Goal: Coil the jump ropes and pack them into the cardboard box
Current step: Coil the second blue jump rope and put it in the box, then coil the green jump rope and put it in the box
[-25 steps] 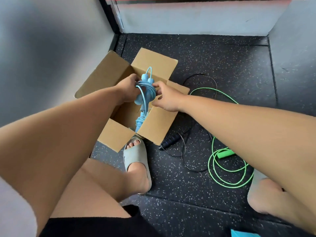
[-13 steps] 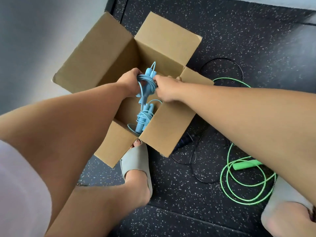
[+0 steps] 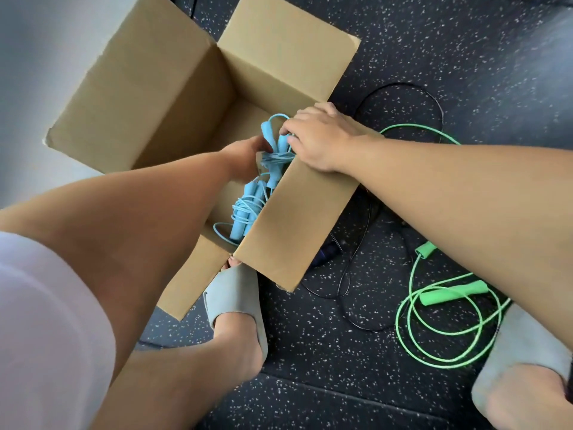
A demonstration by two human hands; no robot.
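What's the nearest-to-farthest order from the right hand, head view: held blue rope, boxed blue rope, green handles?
1. held blue rope: gripped by the right hand, at the box opening.
2. boxed blue rope: lower down, inside the cardboard box.
3. green handles: on the floor, outside, right.

The box (image 3: pixel 173 97) is open on top, its far-left half bare. The left hand (image 3: pixel 245 156) and right hand (image 3: pixel 319 138) hold a blue rope (image 3: pixel 273 150) at its right wall, above a second rope (image 3: pixel 245 212) lying inside. Right of the box, a black rope (image 3: pixel 327 254) and green rope (image 3: pixel 446 318) sprawl over the floor, and a sandal (image 3: pixel 235 293) sits at its near corner.
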